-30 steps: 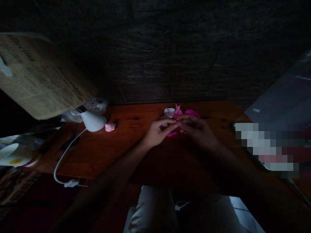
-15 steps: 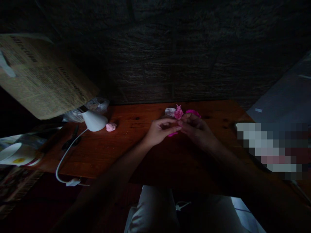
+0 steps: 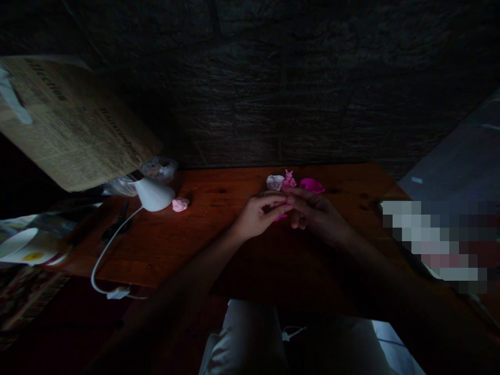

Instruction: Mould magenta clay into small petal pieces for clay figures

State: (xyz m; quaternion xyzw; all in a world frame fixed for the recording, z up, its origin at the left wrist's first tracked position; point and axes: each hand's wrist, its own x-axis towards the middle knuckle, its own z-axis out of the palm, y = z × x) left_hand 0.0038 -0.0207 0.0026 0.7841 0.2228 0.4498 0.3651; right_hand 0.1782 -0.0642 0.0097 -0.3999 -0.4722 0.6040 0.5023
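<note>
My left hand (image 3: 255, 214) and my right hand (image 3: 321, 214) meet over the wooden table, fingertips together. Both pinch a small pink piece (image 3: 289, 200) that looks like modelling clay; most of it is hidden by the fingers. Just behind them stands a pink figure (image 3: 289, 178) with two small points on top, its lower part covered by my right hand. To its left sits a whitish crumpled lump (image 3: 275, 182), and to its right lies a bright magenta ruffled piece (image 3: 312, 185). Another magenta bit (image 3: 280, 217) shows beneath my left fingers.
A lamp with a newspaper-print shade (image 3: 78, 125) and white base (image 3: 154, 195) stands at the left of the table (image 3: 219, 219). Beside it are a pink lump (image 3: 180, 204), scissors (image 3: 117, 224), a plastic bag (image 3: 160, 169) and a white cup (image 3: 23, 247). A stone wall (image 3: 253, 114) rises behind.
My right hand's fingers have shifted forward over the pink figure's lower part, and its lower fingers have uncurled a little. The magenta piece at right shows more. The pinch stays closed.
</note>
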